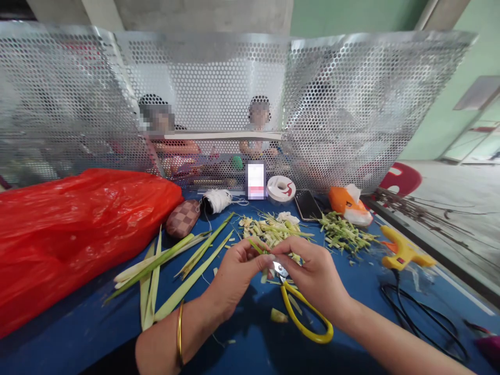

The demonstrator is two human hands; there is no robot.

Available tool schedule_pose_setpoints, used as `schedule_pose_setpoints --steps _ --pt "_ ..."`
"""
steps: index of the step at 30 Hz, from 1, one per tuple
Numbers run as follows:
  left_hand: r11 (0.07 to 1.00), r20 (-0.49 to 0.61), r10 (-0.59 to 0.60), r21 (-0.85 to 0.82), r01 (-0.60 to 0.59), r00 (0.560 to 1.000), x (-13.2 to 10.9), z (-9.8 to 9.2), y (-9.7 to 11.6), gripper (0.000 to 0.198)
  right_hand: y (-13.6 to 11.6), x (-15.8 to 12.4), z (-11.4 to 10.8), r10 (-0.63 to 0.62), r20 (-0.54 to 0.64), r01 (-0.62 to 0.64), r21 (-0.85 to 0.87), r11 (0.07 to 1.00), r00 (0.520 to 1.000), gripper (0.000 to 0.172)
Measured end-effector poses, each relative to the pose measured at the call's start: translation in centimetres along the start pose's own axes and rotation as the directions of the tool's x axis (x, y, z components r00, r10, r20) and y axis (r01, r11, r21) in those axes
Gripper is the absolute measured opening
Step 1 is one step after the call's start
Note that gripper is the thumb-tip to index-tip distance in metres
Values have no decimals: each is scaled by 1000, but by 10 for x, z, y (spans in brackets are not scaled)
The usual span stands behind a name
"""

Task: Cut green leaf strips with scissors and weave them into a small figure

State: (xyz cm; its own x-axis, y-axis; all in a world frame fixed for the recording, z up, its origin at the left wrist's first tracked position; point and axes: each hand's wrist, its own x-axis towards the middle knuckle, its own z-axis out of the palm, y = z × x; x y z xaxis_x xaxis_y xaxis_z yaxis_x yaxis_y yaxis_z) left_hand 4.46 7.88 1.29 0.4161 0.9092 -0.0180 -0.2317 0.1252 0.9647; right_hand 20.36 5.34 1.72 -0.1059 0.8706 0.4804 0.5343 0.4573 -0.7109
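Note:
My left hand [242, 265], a gold bangle on its wrist, pinches a small green leaf piece [254, 246] near the middle of the table. Fingertips of my right hand [308, 265] meet it there, closed on the same leaf piece as far as I can see; the exact grip is partly hidden. Yellow-handled scissors [307, 317] lie on the blue table under my hands, their blades partly covered by my right fingers. A short cut stalk piece [278, 315] rests left of the handles. Behind my hands spreads a pile of pale green leaf scraps [269, 229].
Long leaf strips [195, 286] and a red plastic bag [78, 234] lie left. White string [216, 200], a lit phone [255, 181], a tape roll [281, 188] and a dark phone [308, 204] line the back. A yellow glue gun [404, 252] with cable sits right. Perforated metal [226, 83] stands behind.

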Motion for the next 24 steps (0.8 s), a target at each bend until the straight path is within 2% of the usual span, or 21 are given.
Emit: schedule_pose_setpoints --steps 7,12,16,18,19,21,24 --pt "994 -49 -53 -94 48 997 3 -3 -6 21 0 2 0 87 4 -87 66 994 996 14" --pt "991 -73 -115 -71 110 991 4 -6 -3 21 2 1 1 116 11 -116 77 990 993 14" --pt "981 -52 -157 -123 150 986 3 -6 -2 21 4 6 -1 230 88 -243 212 947 969 10" --pt "969 -33 -195 -162 187 980 3 -8 -3 20 5 9 -2 246 135 -274 248 929 960 12" --pt "963 -28 -207 -180 199 978 4 -9 -4 20 6 9 -3 223 137 -251 239 938 965 11" --pt "956 -15 -214 -207 206 977 5 -11 -7 22 8 9 -3 103 104 -119 168 979 989 4" --pt "958 6 -208 -200 205 978 6 -13 -9 24 10 7 -3 -118 75 117 9 993 990 14"
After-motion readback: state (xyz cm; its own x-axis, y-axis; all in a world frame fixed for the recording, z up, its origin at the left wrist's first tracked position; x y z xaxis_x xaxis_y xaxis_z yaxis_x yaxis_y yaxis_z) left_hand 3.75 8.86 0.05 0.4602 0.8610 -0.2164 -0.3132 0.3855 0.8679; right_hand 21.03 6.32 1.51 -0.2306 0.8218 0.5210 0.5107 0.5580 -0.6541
